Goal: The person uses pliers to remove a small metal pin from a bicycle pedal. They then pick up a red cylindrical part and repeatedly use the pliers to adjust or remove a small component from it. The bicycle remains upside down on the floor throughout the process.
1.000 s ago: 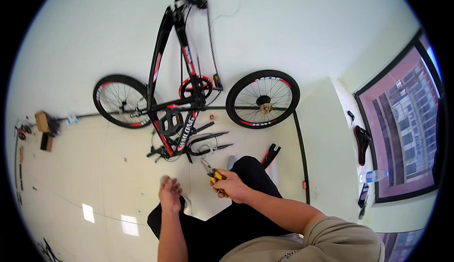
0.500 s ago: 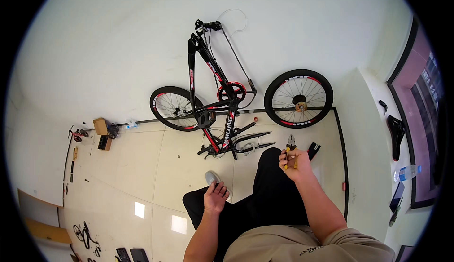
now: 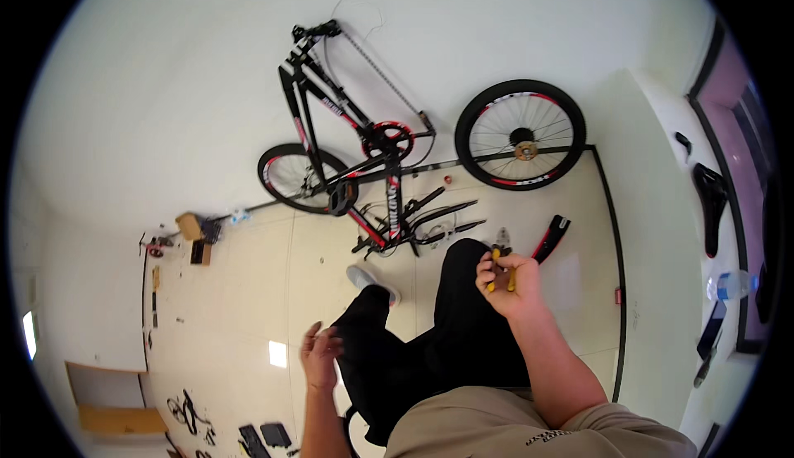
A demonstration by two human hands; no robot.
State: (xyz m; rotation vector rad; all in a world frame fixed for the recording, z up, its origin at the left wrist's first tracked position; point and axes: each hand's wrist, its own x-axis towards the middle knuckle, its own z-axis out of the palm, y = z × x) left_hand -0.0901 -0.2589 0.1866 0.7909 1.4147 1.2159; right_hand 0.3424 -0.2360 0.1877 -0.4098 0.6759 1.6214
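Note:
My right hand (image 3: pixel 510 282) is wrapped round the yellow handles of a pair of pliers (image 3: pixel 503 239), its metal jaws pointing away from me above my knee. My left hand (image 3: pixel 320 360) hangs beside my left thigh, fingers loosely bent and apart, with nothing visible in it. Ahead, a black and red bicycle frame (image 3: pixel 393 197) with chain and crankset leans against the wall. A bicycle wheel (image 3: pixel 524 148) with a sprocket cluster stands against the wall to its right. A black and red curved strip (image 3: pixel 552 239), perhaps a mudguard, lies just beyond my right hand.
Another wheel (image 3: pixel 302 178) stands behind the frame at left. Black fork-like parts (image 3: pixel 447 216) lie on the floor. On the right ledge are a saddle (image 3: pixel 710 206), a plastic bottle (image 3: pixel 732 285) and a phone (image 3: pixel 710 329). An opened cardboard box (image 3: pixel 189 227) sits far left.
My left hand has moved left and down, off my thigh, its fingers more bent. My right hand still grips the pliers. The whole view has shifted and turned slightly.

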